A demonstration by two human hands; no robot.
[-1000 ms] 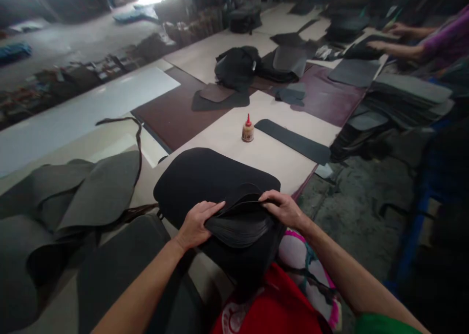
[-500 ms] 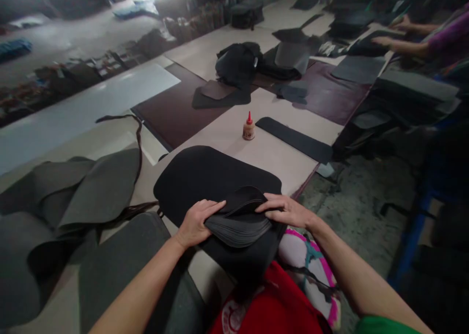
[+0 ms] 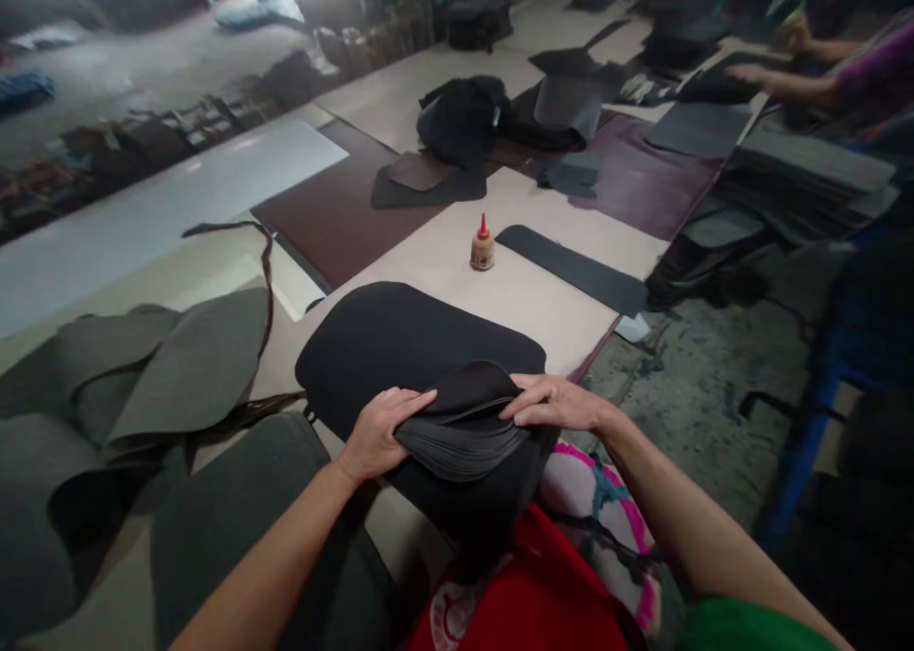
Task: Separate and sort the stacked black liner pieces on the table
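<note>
A stack of thin black sheets [image 3: 457, 449], with many edges showing, is bent between my two hands. My left hand [image 3: 378, 432] closes round its left end, thumb along the top. At the right end, my right hand [image 3: 553, 404] grips the sheets, its fingers on the upper layers. The top sheets bulge up from the rest and leave a gap. Beneath lies a large black rounded panel [image 3: 400, 337] on the pale table top [image 3: 435, 251]. Beyond it stands a small bottle with a red nozzle [image 3: 483, 246], and a long black strip [image 3: 571, 268] lies to its right.
Grey-black cut panels [image 3: 192, 365] lie at the left with a dark cord [image 3: 268, 270]. A black bundle [image 3: 461, 123] sits farther back. At the far right a co-worker's hand [image 3: 749, 75] is over dark pieces. A blue frame [image 3: 800, 451] stands right of the table.
My right fingers have shifted slightly on the upper sheets, and the gap looks a little narrower. The co-worker's far hand has risen. My left hand keeps its hold.
</note>
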